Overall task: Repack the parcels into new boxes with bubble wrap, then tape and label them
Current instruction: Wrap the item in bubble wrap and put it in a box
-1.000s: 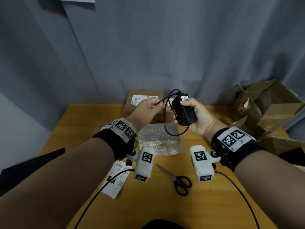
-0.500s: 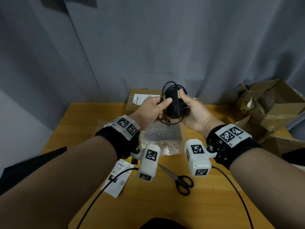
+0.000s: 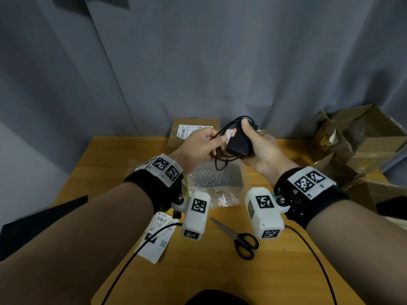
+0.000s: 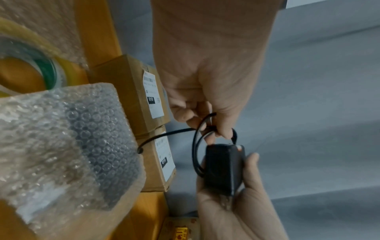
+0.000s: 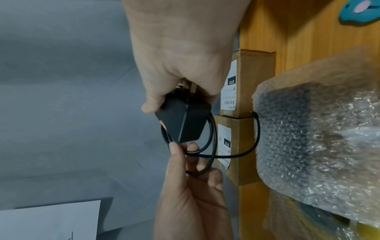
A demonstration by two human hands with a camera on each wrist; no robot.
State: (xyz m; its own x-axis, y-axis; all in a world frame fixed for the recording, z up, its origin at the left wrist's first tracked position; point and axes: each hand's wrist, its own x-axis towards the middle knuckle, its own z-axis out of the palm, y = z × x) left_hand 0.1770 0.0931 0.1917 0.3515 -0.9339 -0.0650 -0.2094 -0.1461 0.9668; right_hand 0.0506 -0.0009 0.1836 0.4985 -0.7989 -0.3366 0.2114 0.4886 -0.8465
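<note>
My right hand (image 3: 253, 139) grips a black power adapter (image 3: 239, 143) above the table, thumb across its top; the same adapter (image 5: 183, 121) fills the right wrist view. My left hand (image 3: 207, 144) pinches the adapter's thin black cable (image 3: 220, 159), whose loops (image 4: 197, 146) hang beside the block. Below both hands lies a bubble-wrapped dark item (image 3: 217, 179) on the wooden table (image 3: 123, 164). Two small labelled cardboard boxes (image 3: 193, 133) stand at the back edge.
Black-handled scissors (image 3: 240, 238) lie near the front, a loose shipping label (image 3: 157, 238) to their left. Torn-open cardboard boxes (image 3: 356, 137) pile up at the right. A tape roll (image 4: 26, 65) sits by the bubble wrap. A grey curtain hangs behind.
The adapter has been turned in my right hand from upright to lying tilted. My left hand has shifted from the adapter's side to pinching the cable loops.
</note>
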